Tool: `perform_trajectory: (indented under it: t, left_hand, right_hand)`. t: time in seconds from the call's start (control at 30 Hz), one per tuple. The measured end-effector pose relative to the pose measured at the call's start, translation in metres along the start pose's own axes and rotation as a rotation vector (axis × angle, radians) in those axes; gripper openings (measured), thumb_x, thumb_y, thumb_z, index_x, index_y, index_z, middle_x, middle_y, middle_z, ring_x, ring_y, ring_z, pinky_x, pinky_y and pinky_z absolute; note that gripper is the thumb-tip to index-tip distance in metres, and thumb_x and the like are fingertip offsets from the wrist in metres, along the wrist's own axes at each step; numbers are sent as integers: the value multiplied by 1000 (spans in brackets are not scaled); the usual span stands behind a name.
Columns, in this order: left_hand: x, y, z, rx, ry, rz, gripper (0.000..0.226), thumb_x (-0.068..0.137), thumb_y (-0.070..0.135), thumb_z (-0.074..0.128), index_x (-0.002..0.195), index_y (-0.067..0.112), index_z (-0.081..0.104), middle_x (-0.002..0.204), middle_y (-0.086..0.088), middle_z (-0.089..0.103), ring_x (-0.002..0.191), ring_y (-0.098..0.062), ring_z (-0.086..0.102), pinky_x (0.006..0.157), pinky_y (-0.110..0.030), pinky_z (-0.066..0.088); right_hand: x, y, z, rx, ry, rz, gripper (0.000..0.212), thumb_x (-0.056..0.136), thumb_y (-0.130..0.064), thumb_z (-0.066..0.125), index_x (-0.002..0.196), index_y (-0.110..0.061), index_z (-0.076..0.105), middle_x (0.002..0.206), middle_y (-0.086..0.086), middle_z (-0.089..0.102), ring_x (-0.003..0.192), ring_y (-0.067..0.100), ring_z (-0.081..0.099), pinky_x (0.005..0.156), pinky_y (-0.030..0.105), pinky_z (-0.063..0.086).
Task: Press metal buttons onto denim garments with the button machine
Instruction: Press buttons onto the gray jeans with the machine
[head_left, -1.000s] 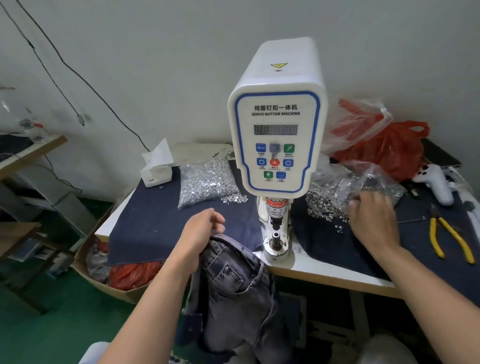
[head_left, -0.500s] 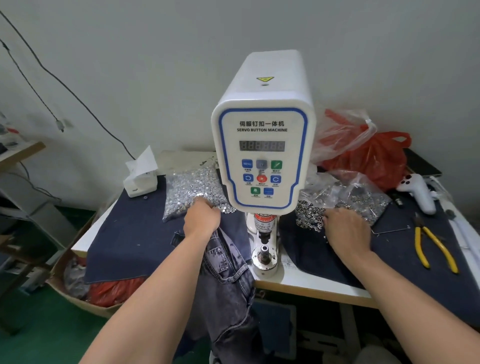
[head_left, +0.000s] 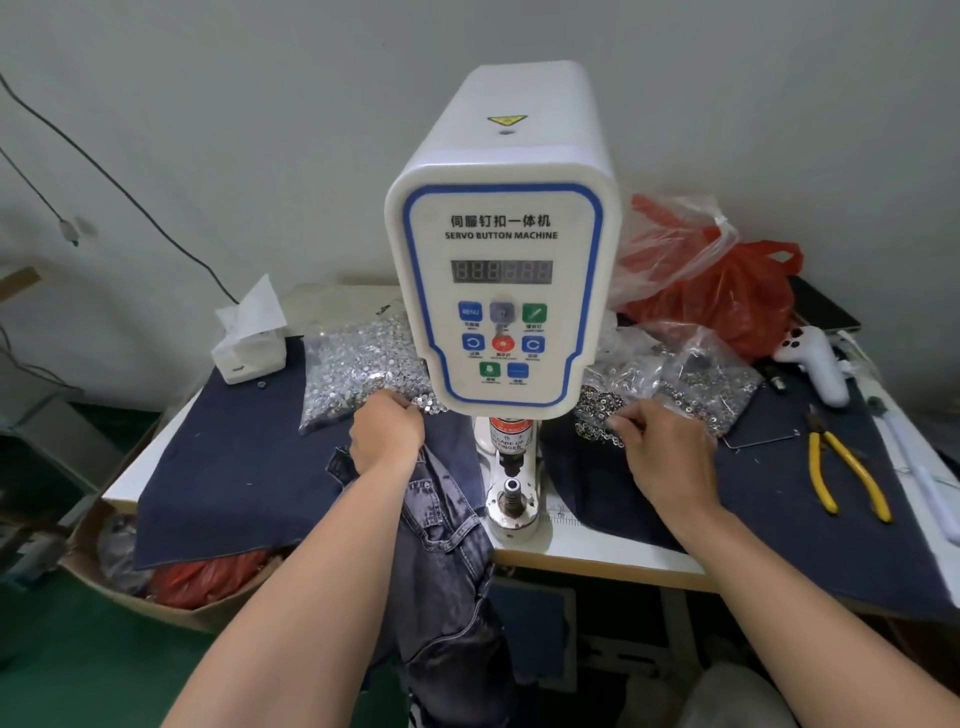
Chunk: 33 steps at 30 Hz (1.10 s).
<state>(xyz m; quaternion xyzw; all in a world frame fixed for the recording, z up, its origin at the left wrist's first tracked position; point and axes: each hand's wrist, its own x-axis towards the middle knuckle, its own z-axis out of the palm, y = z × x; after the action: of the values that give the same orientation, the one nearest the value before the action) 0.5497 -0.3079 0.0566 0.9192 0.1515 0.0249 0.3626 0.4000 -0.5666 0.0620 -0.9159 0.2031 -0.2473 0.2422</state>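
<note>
Two heaps of silver buttons (head_left: 363, 358) beside grey jeans (head_left: 441, 551), machine (head_left: 501, 291) between.

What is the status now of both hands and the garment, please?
Left hand at silver button pile, fingers curled. Right hand picking at ring parts. Denim garment hanging off table edge. Machine die empty.

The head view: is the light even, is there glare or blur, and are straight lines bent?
Head view: soft, even light with weak shadows; small glints on the silver buttons and clear bags, no strong glare; the machine panel text is sharp; wide-angle lens bends the table edge and stretches both forearms near the frame bottom.
</note>
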Motion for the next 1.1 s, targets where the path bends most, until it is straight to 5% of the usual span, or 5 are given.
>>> perform_trajectory:
  t: [0.17, 0.3, 0.63, 0.87, 1.1]
  left_hand:
    - [2, -1, 2, 38, -23, -7, 14, 101, 26, 58, 107, 14, 61, 118, -16, 69, 109, -41, 64, 77, -43, 45]
    - [5, -1, 0, 68, -62, -24, 26, 100, 25, 57, 120, 9, 63, 118, -17, 68, 107, -41, 64, 75, -44, 46]
    - [3, -4, -4, 11, -55, -16, 21, 100, 20, 58, 104, 5, 72, 105, -17, 71, 99, -40, 66, 72, -40, 44]
    - [3, -12, -10, -131, -12, -21, 36, 93, 14, 60, 58, 19, 68, 47, 6, 56, 61, -32, 63, 49, -29, 38]
    - [5, -18, -20, -314, -37, -25, 23, 89, 19, 74, 71, 34, 71, 79, 11, 71, 83, -19, 68, 81, -34, 56]
  right_hand:
    - [-15, -23, -1, 314, -172, 104, 16, 93, -29, 73, 78, -26, 70, 69, -12, 72, 62, 9, 68, 66, 30, 52]
    - [-23, -31, 5, 561, -285, 261, 16, 96, -21, 71, 82, -13, 73, 70, -5, 76, 53, 5, 64, 58, 23, 53]
    - [-36, -49, 5, 1008, -458, 681, 18, 95, -17, 72, 90, 0, 72, 72, 6, 76, 54, 4, 61, 53, 15, 52]
    - [-37, -64, 0, 1188, -591, 837, 17, 96, -11, 70, 99, 6, 71, 79, 12, 76, 54, 7, 59, 52, 17, 50]
    - [-42, -76, -1, 1311, -712, 1015, 15, 90, -10, 76, 86, 4, 72, 72, 11, 72, 49, 9, 60, 44, 16, 48]
